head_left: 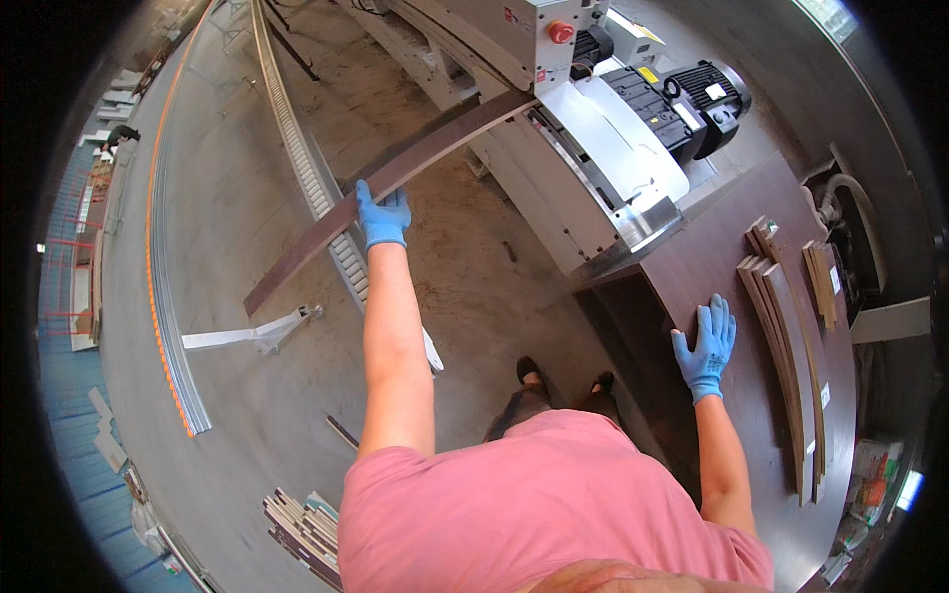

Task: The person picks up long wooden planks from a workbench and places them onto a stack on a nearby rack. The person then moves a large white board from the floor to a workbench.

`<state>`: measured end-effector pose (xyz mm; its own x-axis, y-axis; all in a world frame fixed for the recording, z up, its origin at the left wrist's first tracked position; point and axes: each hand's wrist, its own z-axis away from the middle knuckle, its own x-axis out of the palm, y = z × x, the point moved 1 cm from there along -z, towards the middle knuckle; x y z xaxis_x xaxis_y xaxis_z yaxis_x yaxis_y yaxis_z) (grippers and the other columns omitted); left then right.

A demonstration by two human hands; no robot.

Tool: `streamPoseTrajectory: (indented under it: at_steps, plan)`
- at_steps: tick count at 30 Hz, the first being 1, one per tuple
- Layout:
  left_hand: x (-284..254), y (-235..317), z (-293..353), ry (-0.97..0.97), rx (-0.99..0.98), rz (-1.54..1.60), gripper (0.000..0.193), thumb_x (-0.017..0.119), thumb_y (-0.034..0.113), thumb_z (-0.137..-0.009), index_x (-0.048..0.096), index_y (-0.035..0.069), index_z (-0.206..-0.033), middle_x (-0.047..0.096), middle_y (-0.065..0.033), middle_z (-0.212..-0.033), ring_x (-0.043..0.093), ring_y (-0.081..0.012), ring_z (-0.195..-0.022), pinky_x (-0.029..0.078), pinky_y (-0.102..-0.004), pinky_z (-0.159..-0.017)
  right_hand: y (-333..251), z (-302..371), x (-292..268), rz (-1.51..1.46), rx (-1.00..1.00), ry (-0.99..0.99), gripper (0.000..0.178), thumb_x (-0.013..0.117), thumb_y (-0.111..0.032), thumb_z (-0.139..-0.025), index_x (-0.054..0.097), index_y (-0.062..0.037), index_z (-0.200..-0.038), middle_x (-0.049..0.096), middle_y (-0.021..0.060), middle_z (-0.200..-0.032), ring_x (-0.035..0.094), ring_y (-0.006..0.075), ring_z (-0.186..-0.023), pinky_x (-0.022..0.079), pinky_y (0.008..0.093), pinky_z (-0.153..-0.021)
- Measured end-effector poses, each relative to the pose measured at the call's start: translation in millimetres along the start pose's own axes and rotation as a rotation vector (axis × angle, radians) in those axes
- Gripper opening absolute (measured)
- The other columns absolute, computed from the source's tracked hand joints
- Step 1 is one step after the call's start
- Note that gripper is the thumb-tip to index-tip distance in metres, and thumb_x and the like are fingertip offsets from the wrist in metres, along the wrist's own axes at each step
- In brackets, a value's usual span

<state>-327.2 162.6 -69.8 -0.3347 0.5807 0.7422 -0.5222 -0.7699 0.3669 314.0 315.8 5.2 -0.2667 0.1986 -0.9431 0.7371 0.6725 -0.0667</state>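
Observation:
My left hand (383, 217), in a blue glove, grips a long, narrow brown board (301, 254) near its middle. The thumb lies over the board, while the other fingers are partly hidden at its lower edge. From there the board slants up and right, its far end meeting the white-and-grey machine (583, 168). Over on the right, my right hand (708, 346), gloved in blue too, rests flat with spread fingers on a dark brown tabletop (692, 257). It holds nothing. Several narrow strips (781, 356) are stacked just beyond that hand.
A roller conveyor (297, 148) runs beneath the board. On the machine are a red button (560, 33) and black motors (707, 99). A long rail with an orange edge (158, 257) stands farther left. Behind my left side lies a pile of strips (301, 529).

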Motion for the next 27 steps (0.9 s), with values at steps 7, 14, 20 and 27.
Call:
streamPoseTrajectory:
  at_steps: [7, 14, 20, 27]
  plan:
    - [-38.8, -14.1, 61.1, -0.034, -0.005, -0.034, 0.044, 0.076, 0.030, -0.091, 0.063, 0.008, -0.127, 0.066, -0.0097, -0.130, 0.060, -0.0271, -0.123, 0.049, -0.0442, -0.108, 0.5, 1.7, -3.6, -0.014, 0.034, -0.001, 0.062, 0.078, -0.039, -0.078, 0.059, -0.0037, -0.126, 0.045, 0.0234, -0.153, 0.039, 0.0406, -0.145, 0.026, 0.0552, -0.120]
    - [-93.2, -21.4, 181.0, -0.163, -0.032, -0.189, 0.048, 0.069, 0.035, -0.096, 0.059, 0.003, -0.131, 0.064, -0.0115, -0.134, 0.056, -0.0270, -0.129, 0.043, -0.0434, -0.114, 13.5, 7.3, -1.0, -0.134, 0.018, 0.095, 0.065, 0.073, -0.046, -0.085, 0.058, -0.0019, -0.130, 0.046, 0.0240, -0.151, 0.041, 0.0416, -0.143, 0.028, 0.0565, -0.118]
    - [-92.8, -10.5, 306.6, -0.348, 0.098, -0.495, 0.048, 0.065, 0.039, -0.098, 0.063, 0.002, -0.128, 0.066, -0.0123, -0.130, 0.060, -0.0268, -0.123, 0.045, -0.0442, -0.112, -29.7, -15.7, -85.6, -0.338, -0.284, 0.209, 0.073, 0.079, -0.048, -0.076, 0.058, -0.0055, -0.131, 0.046, 0.0225, -0.152, 0.044, 0.0428, -0.140, 0.033, 0.0566, -0.117]
    - [-38.3, -98.1, 445.1, -0.513, -0.071, -0.603, 0.053, 0.063, 0.039, -0.100, 0.057, 0.002, -0.138, 0.063, -0.0133, -0.136, 0.059, -0.0254, -0.125, 0.047, -0.0425, -0.109, -40.9, -13.4, -188.0, -0.302, -0.495, 0.184, 0.072, 0.078, -0.032, -0.069, 0.057, -0.0092, -0.134, 0.044, 0.0221, -0.155, 0.042, 0.0386, -0.144, 0.033, 0.0558, -0.119]
